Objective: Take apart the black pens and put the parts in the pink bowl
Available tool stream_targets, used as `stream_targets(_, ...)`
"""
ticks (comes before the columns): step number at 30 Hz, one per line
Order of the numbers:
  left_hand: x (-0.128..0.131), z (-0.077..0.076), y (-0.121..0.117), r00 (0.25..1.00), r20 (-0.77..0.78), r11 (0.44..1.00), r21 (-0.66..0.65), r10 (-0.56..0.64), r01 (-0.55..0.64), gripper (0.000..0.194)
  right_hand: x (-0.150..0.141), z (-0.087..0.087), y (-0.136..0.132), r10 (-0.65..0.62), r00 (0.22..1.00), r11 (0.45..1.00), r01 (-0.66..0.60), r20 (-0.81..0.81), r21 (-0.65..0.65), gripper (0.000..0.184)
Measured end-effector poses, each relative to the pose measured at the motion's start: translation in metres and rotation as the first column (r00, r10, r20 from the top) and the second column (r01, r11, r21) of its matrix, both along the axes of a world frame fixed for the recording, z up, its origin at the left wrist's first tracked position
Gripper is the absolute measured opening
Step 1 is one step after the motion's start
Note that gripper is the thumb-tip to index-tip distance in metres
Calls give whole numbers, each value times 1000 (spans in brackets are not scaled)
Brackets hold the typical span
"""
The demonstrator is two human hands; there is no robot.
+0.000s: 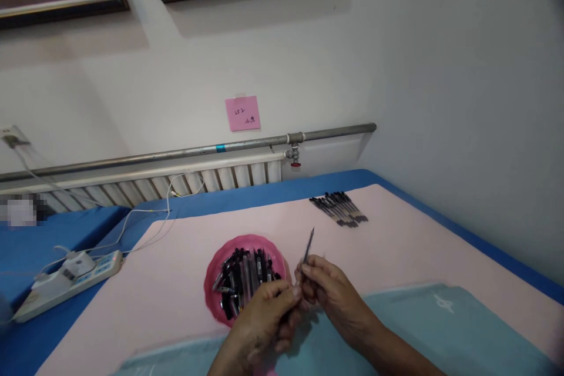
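Observation:
In the head view, my right hand [332, 291] pinches a slim pen [309, 245] between thumb and fingers, its pointed end tilted upward. My left hand [271, 320] is closed, with its thumb and forefinger at the pen's lower end; the fingers hide most of that end. Just behind and left of my left hand stands a pink scalloped bowl [211, 299] filled with black and clear pen parts [244, 273]. Further back to the right, several black-capped pens [339, 208] lie side by side in a slanted row.
A pale pink sheet [176, 264] covers the blue table [352, 179]. Teal cloth [418, 317] lies along the near edge. At left are a power strip [103, 267] with plugs and white cables. A radiator [229, 176] and pipe [255, 144] run along the wall behind.

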State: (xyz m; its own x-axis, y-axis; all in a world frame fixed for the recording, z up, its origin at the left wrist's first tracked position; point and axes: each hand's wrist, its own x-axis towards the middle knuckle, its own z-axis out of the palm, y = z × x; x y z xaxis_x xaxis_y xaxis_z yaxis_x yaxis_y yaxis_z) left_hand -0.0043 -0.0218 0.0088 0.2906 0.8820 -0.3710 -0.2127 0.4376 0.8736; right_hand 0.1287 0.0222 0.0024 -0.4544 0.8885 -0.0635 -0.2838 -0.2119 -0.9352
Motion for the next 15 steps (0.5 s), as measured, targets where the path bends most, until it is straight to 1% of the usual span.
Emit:
stream_targets(2, 1, 3, -1, 995, 98, 996, -91, 10, -1, 38, 0, 2, -1, 6, 999, 1000, -6, -41, -21, 24)
stream_targets(4, 3, 2, 0, 992, 107, 988, -146, 64, -48, 43, 0, 3, 0, -15, 998, 1000, 13, -54, -26, 23)
stream_targets(5, 4, 0, 1, 992, 80, 988, -130, 94, -83, 44, 1, 2, 1, -29, 999, 999, 29, -38, -14, 23)
stream_targets(6, 6, -2, 2, 992, 43, 990, -82, 121, -117, 43, 1, 1, 1, -43, 999, 999, 43, -7, 6, 24)
stream_targets(8, 8, -6, 3, 989, -24, 988, 50, 148, -147, 40, 2, -1, 3, -59, 997, 997, 56, 59, 47, 25)
stream_targets(9, 9, -8, 4, 989, -40, 985, 95, 146, -141, 39, 2, -2, 4, -56, 996, 997, 52, 76, 55, 25)
stream_targets(11, 8, -9, 3, 993, -12, 989, 97, 115, -113, 37, 2, -3, 4, -43, 997, 998, 40, 63, 43, 24)
stream_targets(15, 3, -2, 0, 983, 179, 999, -33, 40, -34, 32, 0, -2, 0, -11, 1000, 1000, 11, -10, 14, 23)
